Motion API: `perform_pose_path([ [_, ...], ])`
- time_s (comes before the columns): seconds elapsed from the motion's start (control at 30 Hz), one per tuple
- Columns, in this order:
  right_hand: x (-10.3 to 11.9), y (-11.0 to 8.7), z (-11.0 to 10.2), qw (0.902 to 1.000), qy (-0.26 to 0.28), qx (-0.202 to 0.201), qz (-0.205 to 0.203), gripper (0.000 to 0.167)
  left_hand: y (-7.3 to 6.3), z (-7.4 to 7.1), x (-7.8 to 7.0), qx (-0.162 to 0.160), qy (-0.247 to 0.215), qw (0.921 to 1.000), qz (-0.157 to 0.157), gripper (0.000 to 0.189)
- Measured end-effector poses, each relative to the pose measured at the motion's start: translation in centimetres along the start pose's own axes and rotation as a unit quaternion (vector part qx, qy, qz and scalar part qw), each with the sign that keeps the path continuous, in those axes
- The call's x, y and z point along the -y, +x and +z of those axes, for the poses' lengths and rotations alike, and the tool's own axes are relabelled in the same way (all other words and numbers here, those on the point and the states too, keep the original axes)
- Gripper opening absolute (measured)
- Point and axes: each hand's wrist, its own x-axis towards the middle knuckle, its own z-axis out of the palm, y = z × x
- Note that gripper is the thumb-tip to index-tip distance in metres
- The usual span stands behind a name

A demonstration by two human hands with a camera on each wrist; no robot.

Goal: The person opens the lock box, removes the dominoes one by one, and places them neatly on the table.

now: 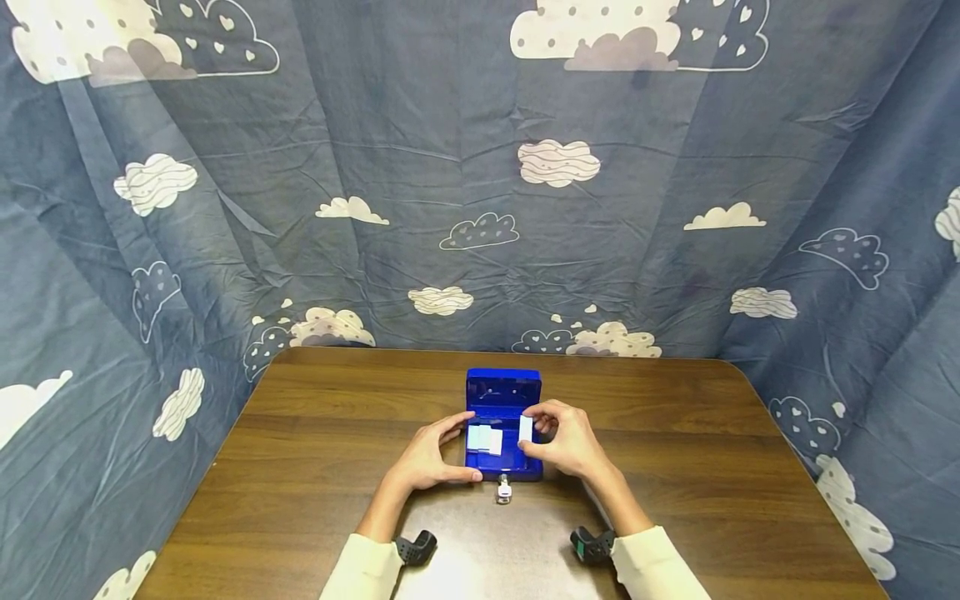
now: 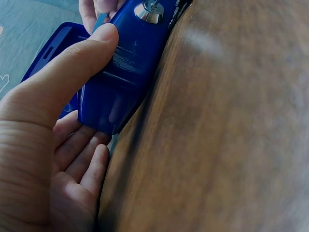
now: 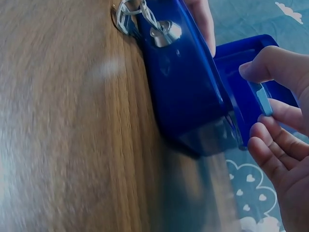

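Observation:
A blue metal cash box (image 1: 509,460) stands on the table with its lid (image 1: 503,387) raised at the back. My left hand (image 1: 422,456) holds the box by its left side, thumb on the front corner and fingers toward the back. Over the right part of the box, my right hand (image 1: 567,439) pinches a small pale blue-and-white rectangular piece (image 1: 526,428) between thumb and fingers. Inside, toward the left, lie several pale flat rectangular pieces (image 1: 485,440). A key (image 1: 504,492) with a ring hangs from the round silver lock (image 3: 165,34) at the front.
The brown wooden table (image 1: 337,400) has a dark blue curtain (image 1: 390,167) with cloud prints behind it and at both sides. Black wrist devices (image 1: 417,547) sit on both forearms, just above the tabletop.

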Motion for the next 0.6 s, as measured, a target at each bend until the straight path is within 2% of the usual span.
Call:
perform_pose_path([
  [0.2, -0.6, -0.2, -0.7, 0.9998, 0.018, -0.003, -0.006, 0.041, -0.1, -0.2, -0.3, 0.003, -0.02, 0.9998, -0.002, 0.094],
  [0.6, -2.2, -1.1, -1.8, 0.9996, 0.02, -0.014, -0.016, 0.039, 0.0, -0.2, 0.0, 0.013, -0.02, 0.9997, 0.005, 0.095],
])
